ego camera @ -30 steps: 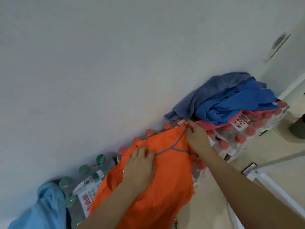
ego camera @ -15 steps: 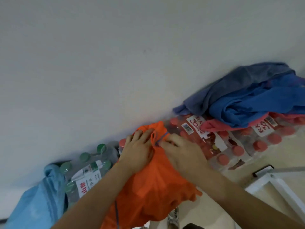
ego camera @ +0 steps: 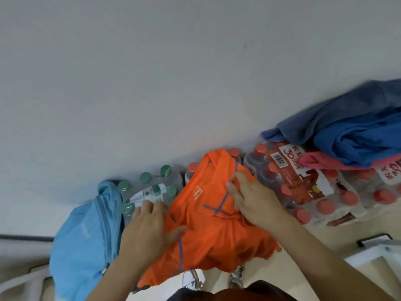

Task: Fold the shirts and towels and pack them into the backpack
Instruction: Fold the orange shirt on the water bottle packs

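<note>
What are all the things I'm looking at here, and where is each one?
orange shirt: one, orange with blue trim, centre, lying on the bottle packs
backpack: one, light blue, left
green-capped bottles: one wrapped pack, left of centre by the wall
red-capped bottles: wrapped packs, right
cloth pile: blue and grey pieces over a pink one, on the red-capped packs
shoes: two, bottom centre, partly hidden
left hand: gripping the shirt's left edge
right hand: flat on the shirt

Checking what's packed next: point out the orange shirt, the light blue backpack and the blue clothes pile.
orange shirt (ego camera: 208, 216): head view, chest panel.
light blue backpack (ego camera: 82, 235): head view, front fabric.
blue clothes pile (ego camera: 355, 135): head view, bright blue fold.
</note>
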A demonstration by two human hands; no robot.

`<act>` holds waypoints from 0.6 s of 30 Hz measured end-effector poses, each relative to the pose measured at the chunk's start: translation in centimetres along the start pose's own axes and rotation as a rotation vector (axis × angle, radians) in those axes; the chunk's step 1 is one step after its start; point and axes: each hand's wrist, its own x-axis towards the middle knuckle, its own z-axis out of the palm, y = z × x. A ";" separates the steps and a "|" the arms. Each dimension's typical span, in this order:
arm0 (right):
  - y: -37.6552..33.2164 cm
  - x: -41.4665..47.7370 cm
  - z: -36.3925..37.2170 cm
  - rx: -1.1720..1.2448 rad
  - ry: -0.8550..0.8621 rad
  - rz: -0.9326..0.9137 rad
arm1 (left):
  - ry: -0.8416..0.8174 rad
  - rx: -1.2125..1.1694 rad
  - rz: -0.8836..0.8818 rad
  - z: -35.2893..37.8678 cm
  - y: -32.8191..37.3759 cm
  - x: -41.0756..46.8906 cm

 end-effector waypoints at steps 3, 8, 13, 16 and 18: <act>-0.4 1.6 0.4 -0.073 0.006 0.119 | -0.060 -0.062 -0.102 1.4 0.0 -2.0; 0.2 3.3 -0.6 -0.121 0.088 0.205 | 0.070 -0.319 -0.101 2.2 0.2 -1.7; 1.4 4.6 -0.8 0.066 0.263 0.178 | 0.236 -0.750 -0.075 -0.9 -1.7 1.2; 2.0 6.0 -2.3 0.189 0.449 0.220 | 0.425 -0.504 -0.016 -4.4 -3.2 6.2; 2.1 6.8 -2.6 0.183 0.449 0.245 | 0.473 -0.230 0.006 -5.3 -4.2 9.2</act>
